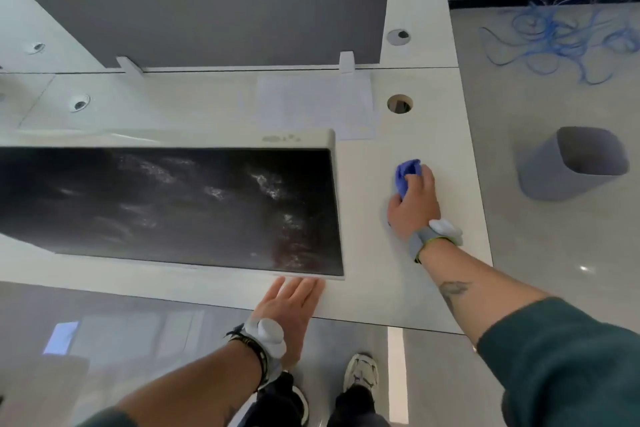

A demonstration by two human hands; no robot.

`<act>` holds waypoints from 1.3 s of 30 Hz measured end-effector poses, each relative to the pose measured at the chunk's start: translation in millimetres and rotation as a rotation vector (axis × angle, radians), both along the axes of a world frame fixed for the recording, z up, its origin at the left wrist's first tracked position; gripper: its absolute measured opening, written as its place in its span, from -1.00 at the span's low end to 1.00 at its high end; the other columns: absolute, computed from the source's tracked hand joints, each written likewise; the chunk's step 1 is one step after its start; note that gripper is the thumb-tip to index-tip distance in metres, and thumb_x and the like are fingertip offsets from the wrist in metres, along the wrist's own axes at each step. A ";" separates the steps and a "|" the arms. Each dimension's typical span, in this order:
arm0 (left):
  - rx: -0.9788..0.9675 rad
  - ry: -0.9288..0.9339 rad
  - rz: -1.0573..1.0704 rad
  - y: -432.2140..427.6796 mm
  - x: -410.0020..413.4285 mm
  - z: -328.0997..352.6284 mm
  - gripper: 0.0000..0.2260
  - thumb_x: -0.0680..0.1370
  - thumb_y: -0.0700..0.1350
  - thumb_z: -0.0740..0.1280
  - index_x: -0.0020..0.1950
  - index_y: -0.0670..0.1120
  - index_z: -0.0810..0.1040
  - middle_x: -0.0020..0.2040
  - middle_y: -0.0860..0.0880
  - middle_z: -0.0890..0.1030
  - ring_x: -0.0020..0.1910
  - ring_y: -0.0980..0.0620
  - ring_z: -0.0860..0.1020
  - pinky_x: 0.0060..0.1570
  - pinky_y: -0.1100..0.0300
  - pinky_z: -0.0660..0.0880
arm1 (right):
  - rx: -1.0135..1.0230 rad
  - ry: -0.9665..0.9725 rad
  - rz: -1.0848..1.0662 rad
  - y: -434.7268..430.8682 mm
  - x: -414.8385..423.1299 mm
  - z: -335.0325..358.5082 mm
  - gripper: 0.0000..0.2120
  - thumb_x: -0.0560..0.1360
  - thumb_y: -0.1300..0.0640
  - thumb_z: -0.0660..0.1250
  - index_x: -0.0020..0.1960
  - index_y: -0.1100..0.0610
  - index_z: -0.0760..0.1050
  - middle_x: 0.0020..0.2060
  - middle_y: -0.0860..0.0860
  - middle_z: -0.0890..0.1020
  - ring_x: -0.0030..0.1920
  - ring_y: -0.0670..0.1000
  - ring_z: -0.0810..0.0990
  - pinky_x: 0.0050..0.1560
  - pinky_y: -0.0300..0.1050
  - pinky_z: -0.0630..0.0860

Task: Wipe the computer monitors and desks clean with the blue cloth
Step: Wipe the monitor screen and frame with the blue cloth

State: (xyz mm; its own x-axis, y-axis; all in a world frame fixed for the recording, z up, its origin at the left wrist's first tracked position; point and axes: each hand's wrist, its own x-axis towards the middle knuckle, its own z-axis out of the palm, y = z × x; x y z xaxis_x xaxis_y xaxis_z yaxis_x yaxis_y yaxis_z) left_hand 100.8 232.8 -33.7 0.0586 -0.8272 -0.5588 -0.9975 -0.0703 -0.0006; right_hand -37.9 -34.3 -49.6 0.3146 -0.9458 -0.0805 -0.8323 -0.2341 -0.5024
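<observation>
A wide white-framed computer monitor (166, 204) with a dark, smeared screen fills the left and centre of the frame, standing on the pale white desk (367, 291). Just below its lower right corner the left hand (291, 305) lies flat on the desk's near edge, fingers straight, holding nothing. Right of the monitor, the right hand (414, 204) presses the bunched blue cloth (407, 175) onto the desk, fingers curled round it. At far right a grey plastic bin (571, 163) stands on the floor.
</observation>
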 end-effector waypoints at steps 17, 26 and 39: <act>-0.009 0.057 0.126 -25.6 -10.8 5.0 -0.14 0.36 -0.15 0.23 0.63 -0.01 -0.06 0.61 0.03 0.11 0.54 -0.08 0.17 0.55 0.02 0.02 | -0.073 0.341 0.438 -19.3 41.1 -3.3 -0.31 0.43 0.06 -0.02 0.53 0.25 0.23 0.55 0.19 0.22 0.53 0.24 0.17 0.43 0.14 0.26; 0.056 -0.015 0.057 -11.7 -2.3 15.6 -0.28 0.48 -0.09 0.23 0.61 -0.03 0.03 0.53 0.01 0.24 0.49 -0.09 0.24 0.52 -0.03 0.06 | -0.109 0.265 0.853 22.6 37.5 -4.6 -0.36 0.57 0.09 0.13 0.61 0.12 0.03 0.61 -0.02 -0.05 0.60 0.01 -0.15 0.57 0.07 -0.16; 0.113 -0.053 0.182 -14.9 13.6 20.2 -0.47 0.54 0.00 0.21 0.52 0.02 0.23 0.44 0.02 0.43 0.40 -0.08 0.38 0.44 -0.03 0.20 | -0.120 0.395 0.684 -13.2 72.2 4.1 -0.40 0.58 -0.04 0.00 0.61 0.00 0.04 0.61 -0.06 0.07 0.58 0.14 0.03 0.48 0.32 0.03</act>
State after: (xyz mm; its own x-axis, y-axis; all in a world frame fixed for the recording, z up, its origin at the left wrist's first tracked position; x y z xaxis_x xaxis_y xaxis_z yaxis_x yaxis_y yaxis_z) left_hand 114.5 217.9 -13.5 0.2333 -0.7326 -0.6394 -0.9667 -0.2462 -0.0706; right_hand 34.3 -47.6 -45.5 0.7976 -0.5629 -0.2169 -0.5960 -0.7908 -0.1392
